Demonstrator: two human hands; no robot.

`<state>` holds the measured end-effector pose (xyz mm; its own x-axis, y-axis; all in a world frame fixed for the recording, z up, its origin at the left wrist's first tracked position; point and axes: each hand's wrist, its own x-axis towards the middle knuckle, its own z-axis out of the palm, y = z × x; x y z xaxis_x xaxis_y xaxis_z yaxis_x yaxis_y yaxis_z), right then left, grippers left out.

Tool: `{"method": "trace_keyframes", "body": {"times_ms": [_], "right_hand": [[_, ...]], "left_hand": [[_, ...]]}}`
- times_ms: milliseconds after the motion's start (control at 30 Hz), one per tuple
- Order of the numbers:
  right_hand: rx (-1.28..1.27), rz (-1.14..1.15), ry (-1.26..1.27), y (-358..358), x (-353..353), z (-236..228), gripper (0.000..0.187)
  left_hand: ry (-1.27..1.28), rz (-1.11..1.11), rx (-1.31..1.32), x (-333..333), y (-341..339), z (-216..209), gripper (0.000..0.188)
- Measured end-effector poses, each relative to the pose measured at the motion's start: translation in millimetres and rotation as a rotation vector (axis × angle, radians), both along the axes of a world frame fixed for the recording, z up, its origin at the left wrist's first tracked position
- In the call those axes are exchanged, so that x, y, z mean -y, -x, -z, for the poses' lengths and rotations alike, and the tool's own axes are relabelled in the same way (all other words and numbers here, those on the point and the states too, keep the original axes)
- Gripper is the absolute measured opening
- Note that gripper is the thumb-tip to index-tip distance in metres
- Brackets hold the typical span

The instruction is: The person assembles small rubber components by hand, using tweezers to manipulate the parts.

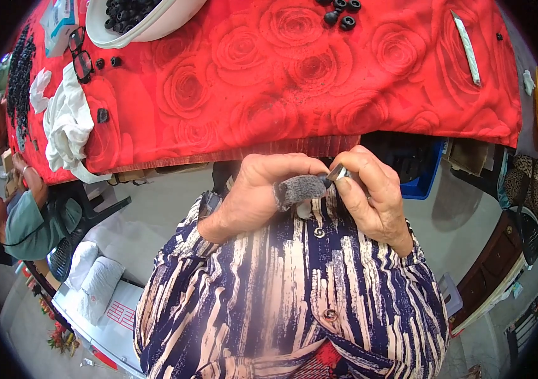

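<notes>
In front of my chest, my left hand is closed, its thumb wrapped in a grey knitted finger sleeve. Between its thumb and forefinger is a small black piece, mostly hidden by the fingers. My right hand pinches a small thin metal blade, whose edge meets the black piece. Both hands are held just off the near edge of the table, fingertips almost touching.
A red rose-patterned cloth covers the table. On it are a white bowl of black round parts, loose black parts, eyeglasses, a white cloth and a white strip. Another person sits at left. A blue crate stands below.
</notes>
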<state>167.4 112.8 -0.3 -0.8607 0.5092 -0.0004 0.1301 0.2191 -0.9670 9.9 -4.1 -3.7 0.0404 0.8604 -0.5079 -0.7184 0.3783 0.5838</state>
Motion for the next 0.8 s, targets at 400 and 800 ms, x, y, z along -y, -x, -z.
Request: {"method": "trace_keyframes", "body": {"times_ms": [400, 800], "right_hand": [[0.006, -0.023, 0.009, -1.6, -3.4, 2.5, 0.015], [-0.008, -0.036, 0.002, -2.5, -6.4, 6.5, 0.016]], "left_hand": [[0.006, -0.003, 0.005, -1.5, 0.1, -1.8, 0.017], [-0.020, 0.008, -0.005, -2.7, 0.5, 1.3, 0.017]]}}
